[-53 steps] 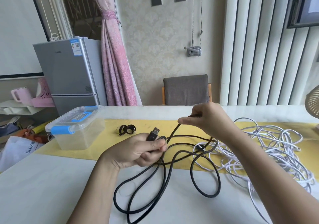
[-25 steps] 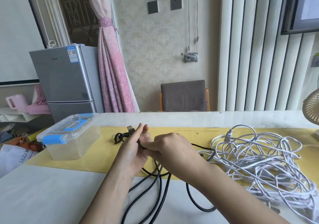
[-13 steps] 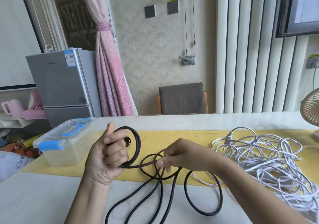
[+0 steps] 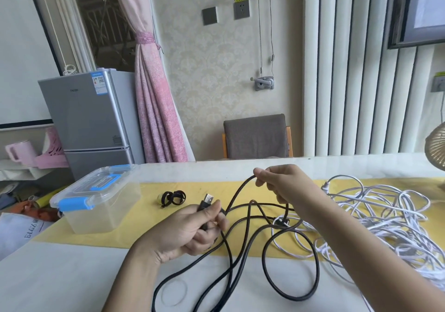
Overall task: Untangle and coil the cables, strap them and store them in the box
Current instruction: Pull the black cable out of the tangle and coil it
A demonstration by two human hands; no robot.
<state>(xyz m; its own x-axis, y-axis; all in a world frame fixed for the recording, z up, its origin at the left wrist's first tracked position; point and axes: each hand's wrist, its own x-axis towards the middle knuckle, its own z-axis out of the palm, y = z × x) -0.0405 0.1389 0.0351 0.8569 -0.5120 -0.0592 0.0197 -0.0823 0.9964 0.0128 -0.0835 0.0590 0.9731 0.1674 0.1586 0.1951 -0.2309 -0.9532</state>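
Since right grip point(image 4: 285, 186) pulled away pinching thin black USB cable point(image 4: 240, 187), left grip point(image 4: 190, 232) clutching its plug point(image 4: 207, 201), next loop looks due

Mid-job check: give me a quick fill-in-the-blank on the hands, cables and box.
The left hand grips the black cable beside its ____ plug.
The right hand pinches it too, not the ____ tangle.
The box lid is ____.
The straps lie on the ____ runner.
Missing: USB, white, closed, yellow.
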